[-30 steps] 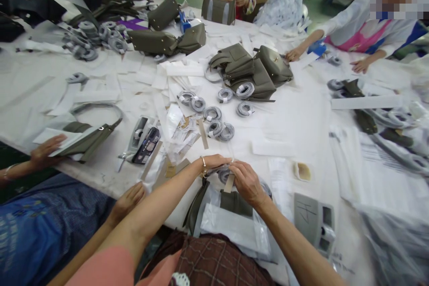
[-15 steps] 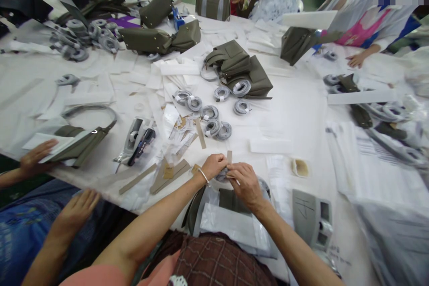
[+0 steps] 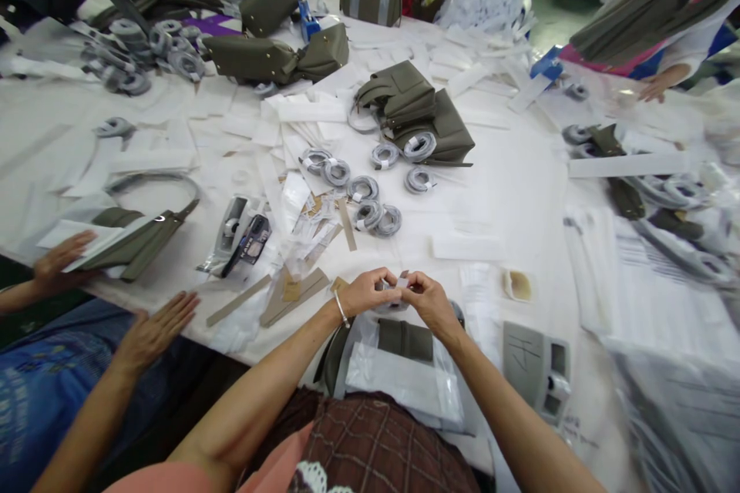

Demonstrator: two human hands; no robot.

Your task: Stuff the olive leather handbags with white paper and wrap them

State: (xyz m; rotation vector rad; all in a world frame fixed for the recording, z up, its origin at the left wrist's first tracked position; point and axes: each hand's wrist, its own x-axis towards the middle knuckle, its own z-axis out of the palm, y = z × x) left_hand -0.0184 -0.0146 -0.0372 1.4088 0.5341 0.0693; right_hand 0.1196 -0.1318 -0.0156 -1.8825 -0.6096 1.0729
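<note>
My left hand (image 3: 365, 291), with a bracelet at its wrist, is closed on a coiled grey strap (image 3: 394, 303). My right hand (image 3: 428, 302) pinches a small pale strip (image 3: 403, 280) at the coil's upper side. Fingers hide much of both. Just below the hands, an olive bag (image 3: 405, 339) lies near the table's front edge. White sheeting in clear plastic (image 3: 398, 377) covers its nearer part. Several wrapped strap coils (image 3: 388, 220) rest farther up the table.
Two olive bags (image 3: 442, 123) lie beyond the coils. Tape dispensers stand left (image 3: 228, 235) and right (image 3: 535, 370). Brown strips (image 3: 294, 296) lie to the left. A co-worker's hand (image 3: 153, 331) is close on the left; other people handle bags across the table.
My hands have drawn level around the coil, and my right fingers now pinch the strip. The co-worker's hand at left moved up and right. At far right, a person has raised a bag.
</note>
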